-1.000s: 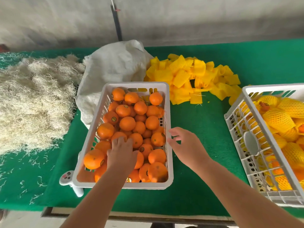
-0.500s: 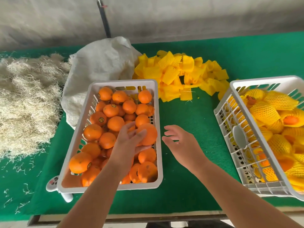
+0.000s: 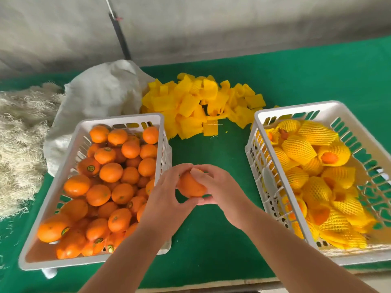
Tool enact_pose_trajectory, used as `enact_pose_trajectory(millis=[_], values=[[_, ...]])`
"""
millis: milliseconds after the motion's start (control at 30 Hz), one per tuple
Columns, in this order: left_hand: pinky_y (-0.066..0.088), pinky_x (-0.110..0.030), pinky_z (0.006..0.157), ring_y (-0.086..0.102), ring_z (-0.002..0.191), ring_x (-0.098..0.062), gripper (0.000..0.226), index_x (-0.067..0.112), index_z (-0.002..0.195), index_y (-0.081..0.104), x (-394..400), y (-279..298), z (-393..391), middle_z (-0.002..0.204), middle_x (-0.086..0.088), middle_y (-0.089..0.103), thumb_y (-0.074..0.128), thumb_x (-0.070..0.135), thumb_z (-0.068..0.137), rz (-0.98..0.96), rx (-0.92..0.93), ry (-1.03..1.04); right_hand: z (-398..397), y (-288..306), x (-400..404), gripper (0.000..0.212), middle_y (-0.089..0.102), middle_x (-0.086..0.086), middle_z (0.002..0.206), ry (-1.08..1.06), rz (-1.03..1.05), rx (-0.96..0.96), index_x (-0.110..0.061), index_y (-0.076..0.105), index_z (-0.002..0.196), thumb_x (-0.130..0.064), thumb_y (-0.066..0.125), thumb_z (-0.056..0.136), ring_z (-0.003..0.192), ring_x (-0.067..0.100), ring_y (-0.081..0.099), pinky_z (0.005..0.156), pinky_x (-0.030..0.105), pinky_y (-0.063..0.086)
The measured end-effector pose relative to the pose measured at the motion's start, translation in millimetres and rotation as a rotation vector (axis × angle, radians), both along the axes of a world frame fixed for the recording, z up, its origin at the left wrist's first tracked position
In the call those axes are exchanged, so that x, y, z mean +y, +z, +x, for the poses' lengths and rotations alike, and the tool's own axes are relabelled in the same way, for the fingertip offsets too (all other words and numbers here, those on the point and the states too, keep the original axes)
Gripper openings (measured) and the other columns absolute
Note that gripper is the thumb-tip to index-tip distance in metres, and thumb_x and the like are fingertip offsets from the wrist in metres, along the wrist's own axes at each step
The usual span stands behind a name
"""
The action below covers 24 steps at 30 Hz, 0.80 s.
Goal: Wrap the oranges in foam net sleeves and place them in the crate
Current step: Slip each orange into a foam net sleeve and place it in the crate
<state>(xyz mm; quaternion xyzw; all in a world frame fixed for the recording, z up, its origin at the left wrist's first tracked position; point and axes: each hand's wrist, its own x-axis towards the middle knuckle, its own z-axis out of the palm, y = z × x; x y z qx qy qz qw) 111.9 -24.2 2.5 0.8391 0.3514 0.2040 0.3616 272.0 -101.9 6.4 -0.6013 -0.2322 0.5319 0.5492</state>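
Observation:
Both hands hold one bare orange (image 3: 190, 185) above the green table, between the two crates. My left hand (image 3: 167, 199) grips it from the left and below, and my right hand (image 3: 220, 187) wraps it from the right and above. The white crate on the left (image 3: 118, 120) is full of bare oranges (image 3: 110, 172). On the right, a second white crate (image 3: 296, 106) holds several oranges wrapped in yellow foam net sleeves (image 3: 315, 187). A heap of loose yellow foam net sleeves (image 3: 198, 104) lies at the back, between the crates.
A white woven sack (image 3: 101, 94) lies behind the left crate. Pale shredded straw (image 3: 19, 144) covers the table's left side. A dark pole (image 3: 120, 37) stands against the grey wall. The table's front edge (image 3: 211, 284) is just below my forearms.
My left hand lifted an orange out of the left crate and carried it right. My right hand closed on it too. The camera view shifted toward the right crate.

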Motion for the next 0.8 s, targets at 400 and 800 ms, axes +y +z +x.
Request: enact_pose_trajectory(millis=[400, 800], values=[[0.043, -0.017, 0.088, 0.051, 0.100, 0.013, 0.088, 0.076, 0.137, 0.018, 10, -56, 53, 0.130, 0.061, 0.026, 0.081, 0.069, 0.075, 0.175, 0.297, 0.020, 57, -43, 28, 0.029, 0.068, 0.003, 0.126, 0.103, -0.173, 0.098, -0.035, 0.069, 0.124, -0.040, 0.071, 0.096, 0.111, 0.027, 0.072, 0.087, 0.043, 0.066], [0.046, -0.028, 0.110, 0.047, 0.128, 0.001, 0.101, 0.051, 0.155, 0.021, 82, -74, 50, 0.155, 0.025, 0.042, 0.050, 0.098, 0.071, 0.063, 0.467, 0.011, 165, -110, 186, 0.039, 0.055, 0.004, 0.149, 0.200, -0.339, -0.820, -0.022, 0.058, 0.143, -0.036, 0.057, 0.107, 0.123, 0.025, 0.060, 0.102, 0.040, 0.050]])
